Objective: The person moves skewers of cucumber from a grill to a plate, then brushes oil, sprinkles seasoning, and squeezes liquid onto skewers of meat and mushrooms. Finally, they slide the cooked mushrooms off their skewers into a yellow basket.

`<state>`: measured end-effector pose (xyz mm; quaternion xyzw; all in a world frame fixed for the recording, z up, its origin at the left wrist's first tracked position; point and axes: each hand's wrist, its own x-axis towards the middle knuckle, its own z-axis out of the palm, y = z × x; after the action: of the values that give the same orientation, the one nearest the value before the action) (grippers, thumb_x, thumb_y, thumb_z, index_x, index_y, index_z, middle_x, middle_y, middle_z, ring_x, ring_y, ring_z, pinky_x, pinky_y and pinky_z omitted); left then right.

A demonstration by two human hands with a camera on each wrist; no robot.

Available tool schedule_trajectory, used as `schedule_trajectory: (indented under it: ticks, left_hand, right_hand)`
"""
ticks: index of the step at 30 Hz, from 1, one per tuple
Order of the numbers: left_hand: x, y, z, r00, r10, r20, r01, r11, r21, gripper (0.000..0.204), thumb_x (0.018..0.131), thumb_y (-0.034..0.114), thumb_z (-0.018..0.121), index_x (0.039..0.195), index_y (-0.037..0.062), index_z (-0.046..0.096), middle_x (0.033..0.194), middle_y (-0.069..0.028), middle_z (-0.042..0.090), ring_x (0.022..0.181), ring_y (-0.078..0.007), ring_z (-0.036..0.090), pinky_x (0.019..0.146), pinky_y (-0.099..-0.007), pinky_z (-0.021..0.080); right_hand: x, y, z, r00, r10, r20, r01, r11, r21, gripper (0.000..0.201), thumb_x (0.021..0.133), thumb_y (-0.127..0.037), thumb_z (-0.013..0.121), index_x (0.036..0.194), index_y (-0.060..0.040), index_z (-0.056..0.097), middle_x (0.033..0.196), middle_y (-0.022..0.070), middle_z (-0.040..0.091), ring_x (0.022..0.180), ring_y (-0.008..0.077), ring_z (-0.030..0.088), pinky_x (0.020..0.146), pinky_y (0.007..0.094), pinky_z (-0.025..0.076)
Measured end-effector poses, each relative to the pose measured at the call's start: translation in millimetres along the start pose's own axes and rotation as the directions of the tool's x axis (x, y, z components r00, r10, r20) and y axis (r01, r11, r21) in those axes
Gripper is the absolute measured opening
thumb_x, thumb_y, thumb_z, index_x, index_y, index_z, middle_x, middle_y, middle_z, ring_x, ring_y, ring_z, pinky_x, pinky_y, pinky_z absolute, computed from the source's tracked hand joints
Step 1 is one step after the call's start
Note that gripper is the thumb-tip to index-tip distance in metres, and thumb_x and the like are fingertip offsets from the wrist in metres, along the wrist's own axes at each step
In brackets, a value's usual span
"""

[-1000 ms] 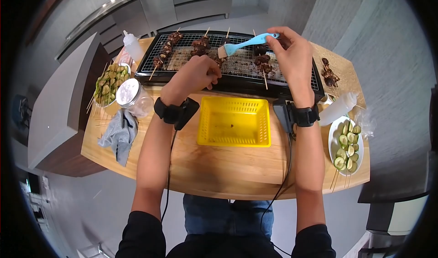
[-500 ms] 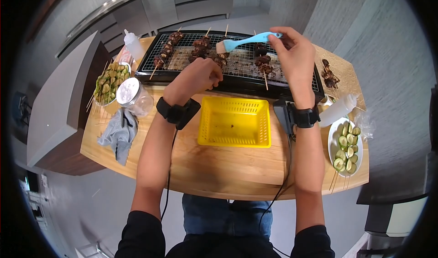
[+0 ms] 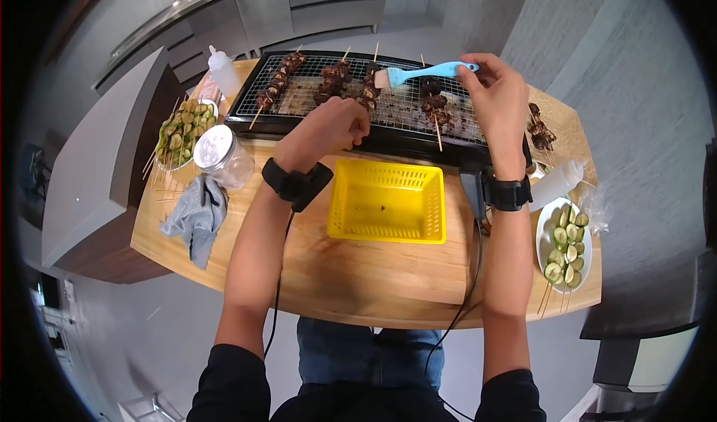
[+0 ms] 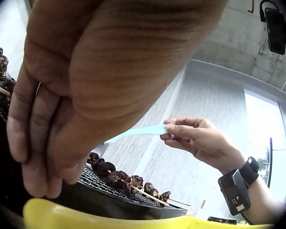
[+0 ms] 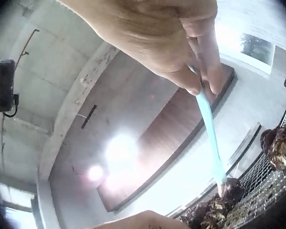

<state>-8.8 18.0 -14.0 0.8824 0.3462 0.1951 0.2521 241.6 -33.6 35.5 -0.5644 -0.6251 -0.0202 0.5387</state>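
Head view: the right hand [image 3: 499, 101] pinches the thin blue handle of a soft brush [image 3: 422, 73], its bristles over dark lumpy meat skewers [image 3: 367, 87] on the wire-mesh grill [image 3: 388, 108] at the far edge of the wooden bench [image 3: 373, 280]. The left hand [image 3: 334, 127], fingers curled, holds the end of a skewer at the grill's near rim, beside a yellow plastic basket [image 3: 388, 202].

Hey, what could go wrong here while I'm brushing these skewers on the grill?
The left hand rests at the grill edge by a skewer; it might touch hot mesh. The right hand pinches only the far end of the blue brush, so that grip may slip or drip sauce.
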Motion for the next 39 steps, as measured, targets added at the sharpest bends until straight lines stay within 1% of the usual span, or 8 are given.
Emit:
schedule_trajectory:
  ticks: [4, 7, 9, 12, 16, 23, 32, 39]
  left_hand:
    - [0, 3, 2, 1.0, -0.001, -0.022, 0.001, 1.0, 0.005, 0.005, 0.079, -0.005, 0.062, 0.084, -0.0059, 0.061, 0.074, -0.0123, 0.069, 0.064, -0.0176, 0.067, 0.061, -0.0264, 0.054]
    - [1, 4, 3, 0.999, -0.013, -0.041, 0.013, 1.0, -0.006, 0.005, 0.079, -0.005, 0.062, 0.083, -0.0053, 0.059, 0.073, -0.0118, 0.069, 0.064, -0.0178, 0.067, 0.061, -0.0273, 0.054]
    - [0, 2, 5, 0.997, 0.013, -0.081, -0.012, 1.0, 0.017, 0.008, 0.075, -0.003, 0.06, 0.082, -0.0023, 0.065, 0.069, -0.012, 0.067, 0.064, -0.0251, 0.067, 0.06, -0.0312, 0.052]
    - [1, 2, 2, 0.999, 0.022, -0.041, -0.02, 0.998, 0.057, 0.006, 0.079, -0.004, 0.064, 0.083, -0.0051, 0.06, 0.071, -0.012, 0.068, 0.062, -0.0191, 0.067, 0.06, -0.0282, 0.053]
    - [1, 0, 4, 0.998, 0.036, -0.043, -0.033, 0.998, 0.058, 0.007, 0.079, -0.003, 0.064, 0.084, -0.0053, 0.059, 0.072, -0.0122, 0.069, 0.062, -0.0193, 0.067, 0.061, -0.0279, 0.052]
    - [1, 3, 4, 1.0, -0.004, -0.025, 0.006, 0.998, 0.068, 0.008, 0.079, -0.003, 0.065, 0.085, -0.0046, 0.06, 0.073, -0.012, 0.068, 0.064, -0.0193, 0.067, 0.061, -0.028, 0.052]
    - [2, -1, 4, 0.999, 0.024, -0.04, -0.02, 0.997, 0.077, 0.005, 0.08, -0.002, 0.062, 0.083, -0.0046, 0.059, 0.071, -0.0119, 0.068, 0.062, -0.0188, 0.066, 0.06, -0.0276, 0.052]
    - [2, 1, 3, 0.998, 0.035, -0.055, -0.03, 0.996, 0.083, 0.004, 0.08, -0.002, 0.061, 0.083, -0.0046, 0.059, 0.07, -0.0112, 0.068, 0.061, -0.0177, 0.066, 0.06, -0.0273, 0.052]
  right_hand:
    - [-4, 2, 14, 0.999, 0.032, 0.023, -0.035, 0.99, 0.134, 0.019, 0.082, -0.01, 0.071, 0.099, -0.0009, 0.069, 0.081, 0.0175, 0.07, 0.072, 0.0269, 0.069, 0.066, 0.0327, 0.053]
    - [-6, 4, 19, 0.999, 0.012, 0.051, -0.016, 0.997, 0.078, 0.019, 0.082, -0.01, 0.071, 0.099, -0.0002, 0.068, 0.082, 0.0174, 0.07, 0.073, 0.0269, 0.07, 0.066, 0.0331, 0.053]
    - [-4, 8, 14, 0.997, 0.038, 0.067, -0.04, 0.999, 0.03, 0.019, 0.082, -0.01, 0.071, 0.098, -0.0001, 0.068, 0.083, 0.017, 0.07, 0.074, 0.027, 0.07, 0.067, 0.0333, 0.053]
    - [0, 8, 2, 0.998, 0.051, 0.034, -0.049, 0.998, -0.05, 0.017, 0.082, -0.01, 0.071, 0.096, -0.0006, 0.069, 0.083, 0.0167, 0.07, 0.073, 0.0264, 0.07, 0.068, 0.0329, 0.053]
    - [-1, 5, 0, 0.997, 0.082, 0.012, -0.081, 0.995, -0.052, 0.017, 0.082, -0.01, 0.071, 0.096, -0.0004, 0.068, 0.083, 0.017, 0.07, 0.074, 0.0263, 0.07, 0.068, 0.0327, 0.053]
    - [-3, 11, 22, 1.0, -0.016, -0.017, 0.018, 0.994, 0.112, 0.016, 0.084, -0.008, 0.068, 0.098, -0.0004, 0.064, 0.083, 0.0181, 0.069, 0.071, 0.0281, 0.068, 0.066, 0.0343, 0.052]
    - [-3, 14, 12, 0.998, -0.046, 0.03, 0.048, 0.998, -0.05, 0.012, 0.085, -0.005, 0.064, 0.096, 0.0006, 0.066, 0.081, 0.0183, 0.069, 0.071, 0.0283, 0.069, 0.066, 0.0337, 0.052]
    - [-6, 8, 25, 1.0, 0.008, 0.007, -0.009, 0.982, 0.189, 0.012, 0.086, -0.005, 0.064, 0.096, 0.0016, 0.066, 0.078, 0.0156, 0.07, 0.072, 0.0234, 0.072, 0.068, 0.0317, 0.053]
